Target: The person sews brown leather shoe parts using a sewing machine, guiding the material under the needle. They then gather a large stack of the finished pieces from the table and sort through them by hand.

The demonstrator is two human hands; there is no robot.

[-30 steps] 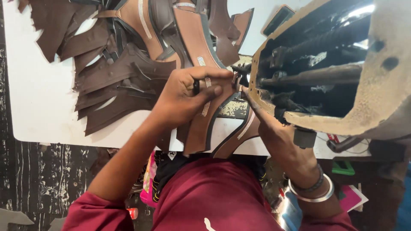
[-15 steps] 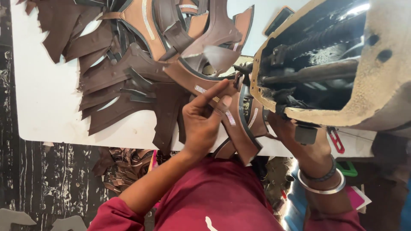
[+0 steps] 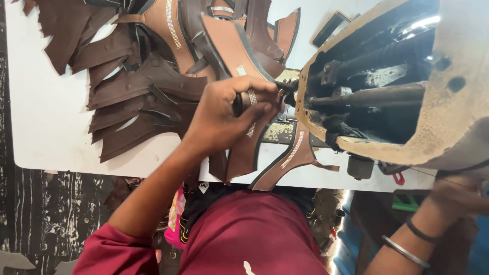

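My left hand [image 3: 224, 113] is closed around a brown leather shoe-upper piece [image 3: 232, 43] with a studded silver strip, pressing it against the needle area of the sewing machine [image 3: 407, 81]. A second brown strap piece with a silver strip [image 3: 293, 155] lies under the machine head, hanging over the table's near edge. My right hand [image 3: 458, 196] is down at the lower right, below the machine and off the table, blurred, with bangles on its wrist. Whether it holds anything is unclear.
A heap of cut brown leather pieces [image 3: 127, 97] covers the white table [image 3: 46, 132] to the left. A dark flat phone-like object [image 3: 331, 28] lies behind the machine. Below the table edge are a dark speckled floor [image 3: 51, 214] and coloured scraps.
My left hand has shifted up and right to the needle area, gripping the studded piece. My right hand has dropped away from under the machine to the lower right.
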